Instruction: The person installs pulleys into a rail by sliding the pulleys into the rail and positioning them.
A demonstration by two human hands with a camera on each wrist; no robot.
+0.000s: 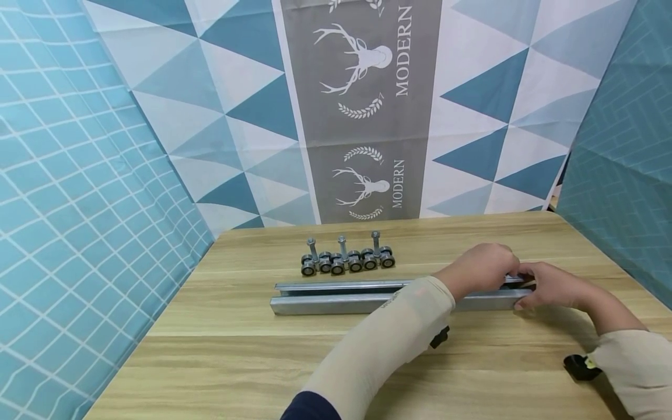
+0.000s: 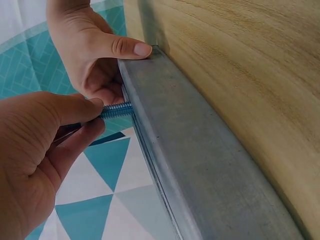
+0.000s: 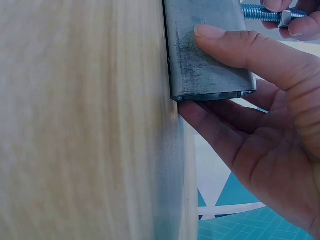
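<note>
A long grey steel channel lies across the table, its slot facing up. At its right end, my left hand pinches an upright threaded bolt between thumb and fingers. The bolt stands out of the slot, and a nut shows on it near the fingertips. Whatever the bolt joins inside the channel is hidden. My right hand holds the channel's right end, thumb flat on the near side and fingers around the open end.
Three roller trolleys with upright bolts stand in a row behind the channel's left half. The wooden table reaches back to a patterned cloth. Blue tiled-pattern cloth hangs along the left.
</note>
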